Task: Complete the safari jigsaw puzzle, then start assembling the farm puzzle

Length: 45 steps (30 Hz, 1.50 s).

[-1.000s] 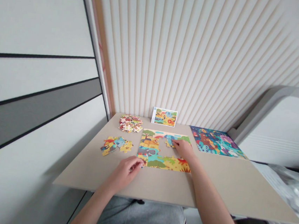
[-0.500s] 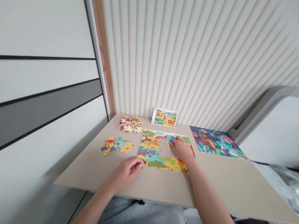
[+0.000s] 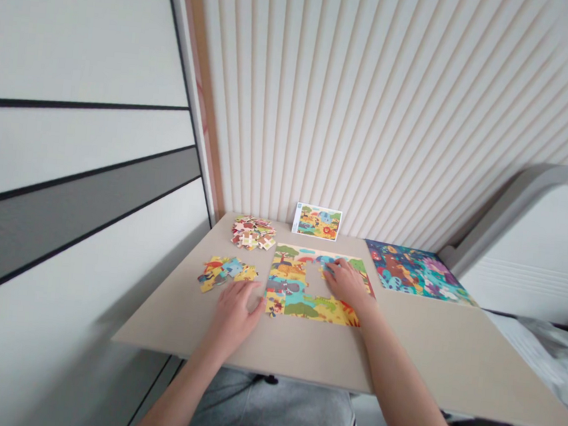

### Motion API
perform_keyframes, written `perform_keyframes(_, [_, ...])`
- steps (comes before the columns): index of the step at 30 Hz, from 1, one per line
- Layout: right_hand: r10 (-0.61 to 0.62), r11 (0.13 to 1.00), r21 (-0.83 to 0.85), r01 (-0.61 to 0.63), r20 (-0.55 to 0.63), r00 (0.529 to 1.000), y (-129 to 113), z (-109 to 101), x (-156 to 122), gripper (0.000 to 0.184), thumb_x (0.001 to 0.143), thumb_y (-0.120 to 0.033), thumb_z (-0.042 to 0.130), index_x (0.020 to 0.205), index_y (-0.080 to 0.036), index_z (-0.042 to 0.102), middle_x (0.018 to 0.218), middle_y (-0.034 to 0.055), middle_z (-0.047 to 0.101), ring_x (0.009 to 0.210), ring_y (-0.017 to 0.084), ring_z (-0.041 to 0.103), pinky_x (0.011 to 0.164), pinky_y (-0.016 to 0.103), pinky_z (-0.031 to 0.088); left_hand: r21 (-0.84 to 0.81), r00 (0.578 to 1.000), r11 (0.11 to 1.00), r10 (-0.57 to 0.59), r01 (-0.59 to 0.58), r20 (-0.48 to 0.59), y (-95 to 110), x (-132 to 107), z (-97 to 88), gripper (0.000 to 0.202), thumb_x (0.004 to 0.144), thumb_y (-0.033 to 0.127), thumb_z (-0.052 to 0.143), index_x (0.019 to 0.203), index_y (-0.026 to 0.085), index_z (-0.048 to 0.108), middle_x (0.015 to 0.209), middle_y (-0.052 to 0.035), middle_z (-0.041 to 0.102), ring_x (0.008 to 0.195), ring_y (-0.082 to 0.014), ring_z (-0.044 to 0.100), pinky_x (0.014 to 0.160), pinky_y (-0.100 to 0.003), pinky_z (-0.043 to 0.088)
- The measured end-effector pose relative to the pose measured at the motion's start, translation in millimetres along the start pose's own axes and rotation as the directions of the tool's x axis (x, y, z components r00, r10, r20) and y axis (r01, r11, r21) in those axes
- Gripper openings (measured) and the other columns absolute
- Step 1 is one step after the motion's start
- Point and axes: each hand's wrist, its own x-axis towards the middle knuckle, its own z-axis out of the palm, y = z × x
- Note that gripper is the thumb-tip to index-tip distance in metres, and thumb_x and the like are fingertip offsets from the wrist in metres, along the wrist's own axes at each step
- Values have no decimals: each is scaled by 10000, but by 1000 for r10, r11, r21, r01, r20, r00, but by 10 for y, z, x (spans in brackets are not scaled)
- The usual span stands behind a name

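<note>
A partly assembled animal jigsaw (image 3: 301, 288) lies in the middle of the beige table (image 3: 422, 347), with a gap near its top centre. My right hand (image 3: 346, 282) rests on the jigsaw's upper right part, fingers flat beside the gap and pressing down on a piece. My left hand (image 3: 235, 314) lies flat on the table just left of the jigsaw's lower left corner, fingers stretched toward a small cluster of loose pieces (image 3: 225, 272). It holds nothing.
A heap of loose pieces (image 3: 252, 232) sits at the back left. A reference picture card (image 3: 316, 221) leans against the ribbed wall. A finished colourful jigsaw (image 3: 416, 271) lies at the right. White furniture (image 3: 537, 244) stands past the table's right side.
My left hand has left the jigsaw's lower left corner, opened, and moved left and forward toward the loose cluster. My right hand shifted slightly on the jigsaw. The camera moved a little.
</note>
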Motion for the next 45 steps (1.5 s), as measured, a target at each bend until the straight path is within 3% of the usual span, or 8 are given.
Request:
perform_keyframes(4, [39,992,125,-26,-105,994,2,-42,-95,378,1008,-389,428,1255,-217,656,1234,118,620,1029,230,626,904,293,424,105,990,993,44,-58,136,19,-33,1,519,821,377,703,1305,245,571,1278,-103,641,1223,-321,545,1041,-492,409])
perform_keyframes(8, [32,950,311,23,-171,985,-64,-86,-201,371,1021,-374,380,1114,-211,699,1078,85,679,921,203,637,826,277,445,109,974,990,66,-91,216,66,-32,-24,510,843,361,696,1323,261,553,1289,-89,637,1226,-304,538,1052,-494,384])
perform_keyframes(17, [-370,789,470,395,-150,917,-628,-105,-391,296,1013,-355,470,1053,-223,732,949,70,704,931,198,619,875,309,436,16,967,995,90,-96,237,39,-30,-17,511,819,270,727,1309,294,582,1200,-74,638,1162,-284,554,1022,-466,433])
perform_keyframes(21, [-445,764,456,457,-141,884,-826,-78,-470,241,982,-384,551,1027,-230,731,947,70,710,926,206,622,853,327,425,-45,968,996,83,-75,237,61,-37,-6,549,832,248,704,1355,317,553,1197,-69,598,1138,-268,569,1005,-434,477])
perform_keyframes(27, [-331,705,635,318,-103,938,-877,-48,-470,219,923,-414,636,881,-209,699,817,16,686,750,151,591,749,277,429,-121,960,988,120,-92,253,84,-47,0,537,875,252,664,1387,336,525,1215,-58,560,1166,-242,573,1033,-383,489])
perform_keyframes(36, [-165,463,885,46,35,986,-788,-25,-369,381,873,-540,630,833,-162,644,690,-14,603,618,109,492,594,233,379,-104,962,987,142,-121,232,88,-49,2,588,957,253,550,1506,332,354,1359,-80,528,1303,-253,495,1116,-442,427])
perform_keyframes(42, [-32,459,888,-14,32,999,-489,95,-210,388,849,-555,616,840,-169,648,695,-3,635,600,122,528,566,235,385,-78,968,988,150,-137,202,64,-42,11,476,974,258,520,1442,290,440,1314,-89,576,1256,-256,531,1095,-464,442])
perform_keyframes(45, [110,588,806,-67,3,994,-252,168,-86,373,857,-524,579,866,-166,681,758,25,697,644,149,597,583,243,417,-67,959,985,167,-156,227,86,-34,-13,403,966,230,522,1368,271,518,1279,-83,599,1216,-248,551,1071,-454,459])
